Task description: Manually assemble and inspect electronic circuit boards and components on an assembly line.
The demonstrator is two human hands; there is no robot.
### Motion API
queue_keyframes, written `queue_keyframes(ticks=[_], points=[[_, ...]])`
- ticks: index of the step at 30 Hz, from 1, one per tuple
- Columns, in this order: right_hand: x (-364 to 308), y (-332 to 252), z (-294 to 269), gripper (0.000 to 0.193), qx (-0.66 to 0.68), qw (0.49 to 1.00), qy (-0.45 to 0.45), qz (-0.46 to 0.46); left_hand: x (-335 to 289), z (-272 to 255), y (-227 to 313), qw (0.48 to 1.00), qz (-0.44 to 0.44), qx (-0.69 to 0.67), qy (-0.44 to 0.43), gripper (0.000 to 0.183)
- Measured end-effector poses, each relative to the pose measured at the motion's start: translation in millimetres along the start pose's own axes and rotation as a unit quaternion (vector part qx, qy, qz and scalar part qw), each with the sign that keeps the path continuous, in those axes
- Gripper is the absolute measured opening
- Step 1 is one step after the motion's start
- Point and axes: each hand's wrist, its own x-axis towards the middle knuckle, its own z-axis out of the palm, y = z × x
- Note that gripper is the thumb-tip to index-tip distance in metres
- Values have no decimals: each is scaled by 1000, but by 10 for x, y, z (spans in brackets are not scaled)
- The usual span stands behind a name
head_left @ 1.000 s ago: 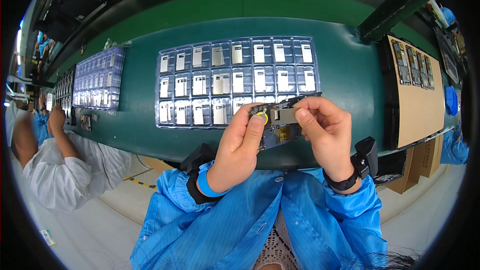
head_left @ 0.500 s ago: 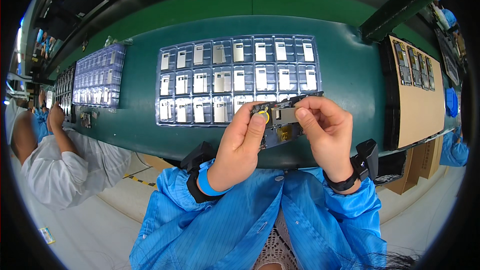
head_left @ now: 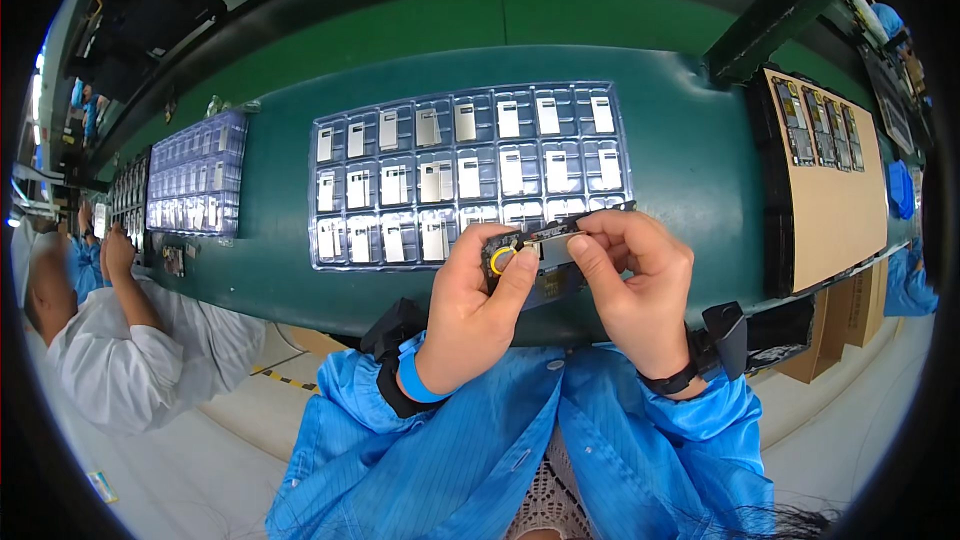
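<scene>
My left hand [head_left: 474, 292] grips a dark circuit board [head_left: 548, 288] by its left side, the thumb beside a round part with a yellow ring [head_left: 501, 260]. A small flat silver metal plate [head_left: 556, 250] lies along the board, pinched by the thumb and fingers of my right hand [head_left: 642, 275]. Whether the plate is seated or only resting there, I cannot tell. Fingers hide the board's right end. Just beyond my hands is a clear plastic tray [head_left: 624, 155] with silver plates [head_left: 512, 170] in its compartments.
More clear trays [head_left: 195, 172] are stacked to the left. On the right, a tan board [head_left: 835, 225] carries several dark circuit boards [head_left: 797, 125]. A green post [head_left: 785, 15] rises at the back right. A person in a white sleeve [head_left: 125, 345] works at far left.
The circuit board has turned in my hands, and the silver plate now lies closer along it. My right hand has shifted slightly left and down. The view has tilted a little.
</scene>
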Motion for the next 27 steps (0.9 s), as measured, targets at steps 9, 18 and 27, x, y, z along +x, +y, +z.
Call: queue_keyframes(ticks=[9,18,27], points=[[-16,-48,-10,7,-42,999,11,-29,-25,53,8,999,24,5,36,15],[-24,-81,-13,9,-50,998,8,-25,-42,76,2,997,44,4,58,10],[-8,-44,-23,10,-100,992,2,-74,-49,72,12,997,35,0,64,10]])
